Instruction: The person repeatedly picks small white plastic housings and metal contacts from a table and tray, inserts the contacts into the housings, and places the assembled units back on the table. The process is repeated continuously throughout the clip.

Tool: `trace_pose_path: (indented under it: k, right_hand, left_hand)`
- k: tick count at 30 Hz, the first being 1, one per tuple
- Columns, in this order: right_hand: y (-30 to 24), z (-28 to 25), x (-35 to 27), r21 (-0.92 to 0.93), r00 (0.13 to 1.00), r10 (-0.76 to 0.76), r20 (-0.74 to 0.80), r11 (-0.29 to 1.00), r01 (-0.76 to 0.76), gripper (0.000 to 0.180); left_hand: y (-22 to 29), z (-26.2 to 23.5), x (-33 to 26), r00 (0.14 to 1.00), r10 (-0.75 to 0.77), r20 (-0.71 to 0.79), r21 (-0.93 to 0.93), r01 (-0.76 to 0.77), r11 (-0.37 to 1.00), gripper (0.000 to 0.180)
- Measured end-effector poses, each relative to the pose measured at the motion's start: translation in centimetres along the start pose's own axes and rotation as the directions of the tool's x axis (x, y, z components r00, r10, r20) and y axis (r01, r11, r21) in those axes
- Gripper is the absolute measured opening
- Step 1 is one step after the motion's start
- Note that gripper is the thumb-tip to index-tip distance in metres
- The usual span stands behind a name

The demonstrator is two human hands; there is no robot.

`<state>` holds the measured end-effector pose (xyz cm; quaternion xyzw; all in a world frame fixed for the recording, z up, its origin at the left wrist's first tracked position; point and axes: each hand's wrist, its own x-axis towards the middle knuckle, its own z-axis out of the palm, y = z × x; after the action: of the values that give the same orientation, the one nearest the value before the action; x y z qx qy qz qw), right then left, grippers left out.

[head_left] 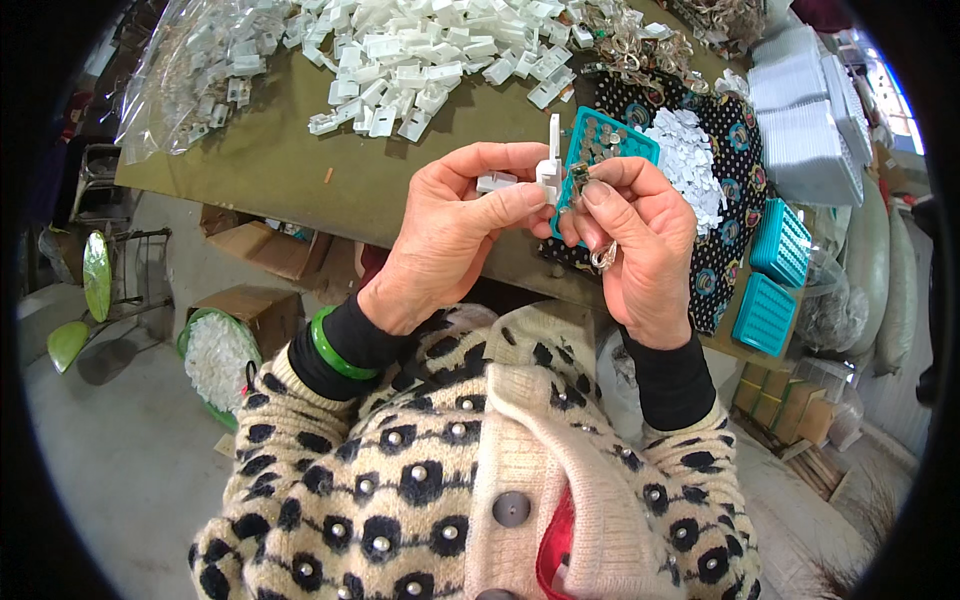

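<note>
My left hand [450, 220] pinches a small white plastic housing [548, 175] between thumb and forefinger, its flat flap standing upright. Another white piece [495, 182] shows between the fingers of that hand. Close beside it, my right hand [640, 230] grips a small circuit board [578, 176] with fine wire hanging below the fingers in a loop [603, 256]. The board is near the housing's right side; whether they touch, I cannot tell. Behind the hands, a teal tray [640, 146] holds several small round metallic pieces [598, 137].
A heap of white housings [410, 60] covers the table's far side, beside a clear plastic bag [200, 80]. White flat pieces [685, 160] lie on dark patterned cloth [735, 240]. White trays [800, 110] and teal trays [765, 315] stand right. A green basin [190, 345] sits lower left.
</note>
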<state>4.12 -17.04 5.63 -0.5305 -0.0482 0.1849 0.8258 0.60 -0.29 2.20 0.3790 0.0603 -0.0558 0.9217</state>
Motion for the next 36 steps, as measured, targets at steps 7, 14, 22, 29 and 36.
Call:
trace_pose_path:
  k: [7, 14, 22, 29, 36]
  right_hand:
    - [-0.1, 0.8, -0.9, -0.186, 0.997, 0.022, -0.067, 0.982, -0.034, 0.014]
    - [0.2, 0.9, -1.3, -0.472, 0.984, -0.176, -0.008, 0.869, 0.152, 0.010]
    - [1.9, 1.4, -1.2, -0.800, 0.714, -0.616, 0.332, 0.217, 0.559, 0.021]
    - [3.2, 1.4, -0.8, -0.800, 0.626, -0.668, 0.402, 0.076, 0.595, 0.027]
    - [3.0, 1.7, -1.3, -0.759, 0.847, -0.514, 0.138, 0.495, 0.424, 0.010]
  left_hand:
    - [-0.3, 0.0, -0.1, 0.994, 0.098, 0.038, 0.050, -0.099, 0.994, 0.027]
    - [-0.7, 0.2, 0.1, 0.993, 0.116, -0.005, 0.036, -0.116, 0.993, 0.022]
    - [-0.2, 0.8, -0.3, 0.992, 0.102, -0.079, 0.073, -0.097, 0.993, 0.017]
    - [-0.4, 1.2, -0.8, 0.934, 0.323, -0.152, 0.522, -0.202, 0.829, 0.014]
    - [0.2, 0.6, -1.0, 0.988, -0.025, -0.151, -0.073, 0.014, 0.997, 0.014]
